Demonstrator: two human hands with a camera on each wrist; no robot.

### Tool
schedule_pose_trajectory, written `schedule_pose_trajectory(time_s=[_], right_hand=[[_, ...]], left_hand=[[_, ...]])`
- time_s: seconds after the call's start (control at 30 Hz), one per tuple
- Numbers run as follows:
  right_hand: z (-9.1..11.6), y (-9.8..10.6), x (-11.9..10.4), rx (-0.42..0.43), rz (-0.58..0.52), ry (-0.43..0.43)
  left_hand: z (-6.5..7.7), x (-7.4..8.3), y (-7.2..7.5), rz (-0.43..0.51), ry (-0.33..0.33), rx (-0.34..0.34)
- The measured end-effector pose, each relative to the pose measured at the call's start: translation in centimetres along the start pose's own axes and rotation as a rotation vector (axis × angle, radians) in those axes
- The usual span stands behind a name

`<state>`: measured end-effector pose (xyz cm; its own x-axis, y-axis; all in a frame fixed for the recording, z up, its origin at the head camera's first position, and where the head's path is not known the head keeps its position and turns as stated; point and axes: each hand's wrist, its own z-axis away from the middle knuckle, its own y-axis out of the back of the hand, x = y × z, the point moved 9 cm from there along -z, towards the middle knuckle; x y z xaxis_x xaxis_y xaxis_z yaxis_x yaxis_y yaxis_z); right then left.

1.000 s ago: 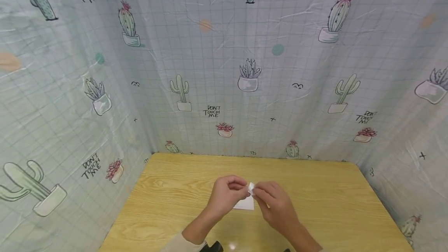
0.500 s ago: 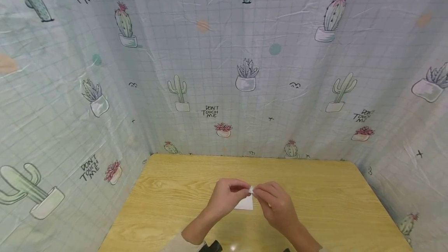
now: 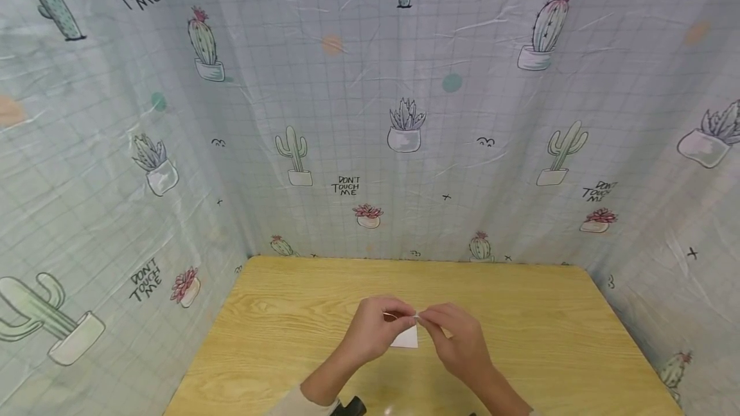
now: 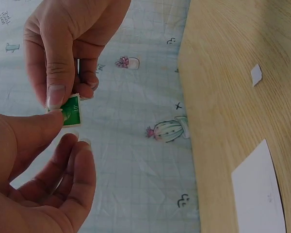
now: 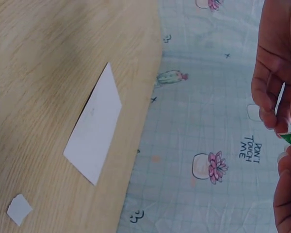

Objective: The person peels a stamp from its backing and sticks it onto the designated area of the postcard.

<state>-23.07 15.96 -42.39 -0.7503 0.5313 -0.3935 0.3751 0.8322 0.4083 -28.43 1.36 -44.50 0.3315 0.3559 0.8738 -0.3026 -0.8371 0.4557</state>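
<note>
Between the fingertips of both hands is a small green postage stamp (image 4: pixel 72 111) with a pale, toothed edge, held up over the table. In the left wrist view, the right thumb lies across its upper part and the left thumb tip meets its near corner. My left hand (image 3: pixel 370 329) pinches one side; my right hand (image 3: pixel 459 339) pinches the other. From the head view only a thin white sliver of the stamp shows. Its green corner appears at the edge of the right wrist view. Below the hands, a white rectangular paper (image 5: pixel 94 126) lies flat on the table.
On the wooden table (image 3: pixel 289 313), a small white scrap of paper (image 5: pixel 19 209) lies near the white rectangle. A cactus-print curtain (image 3: pixel 370 114) hangs along the table's back and sides.
The white side of the stamp, seen tilted up earlier, has turned nearly edge-on to the head view. The left fingertips have closed in on it. Both arms stay almost in place.
</note>
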Motion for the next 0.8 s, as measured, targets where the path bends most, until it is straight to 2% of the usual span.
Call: schedule_pose_trajectory(time_s=[0.13, 0.27, 0.37, 0.47, 0.6, 0.8], right_hand=[[-0.1, -0.3, 0.6, -0.026, -0.060, -0.072], [-0.1, -0.6, 1.3, -0.054, -0.096, -0.191], [0.0, -0.7, 1.7, -0.079, -0.112, -0.294], [0.1, -0.9, 1.9, -0.096, -0.158, -0.358], [0.3, -1.4, 2.4, -0.121, -0.259, -0.408], [0.3, -2.1, 2.5, -0.187, -0.378, -0.438]], left_hand=[[0.0, 0.1, 0.2, -0.023, -0.027, 0.011], [-0.2, -0.3, 0.3, -0.022, 0.005, 0.003], [-0.3, -0.6, 0.3, 0.001, 0.037, -0.013], [-0.4, -0.8, 0.2, 0.043, 0.058, -0.029], [-0.4, -1.2, 0.1, 0.112, 0.088, -0.040], [-0.3, -1.9, 0.3, 0.206, 0.132, -0.046]])
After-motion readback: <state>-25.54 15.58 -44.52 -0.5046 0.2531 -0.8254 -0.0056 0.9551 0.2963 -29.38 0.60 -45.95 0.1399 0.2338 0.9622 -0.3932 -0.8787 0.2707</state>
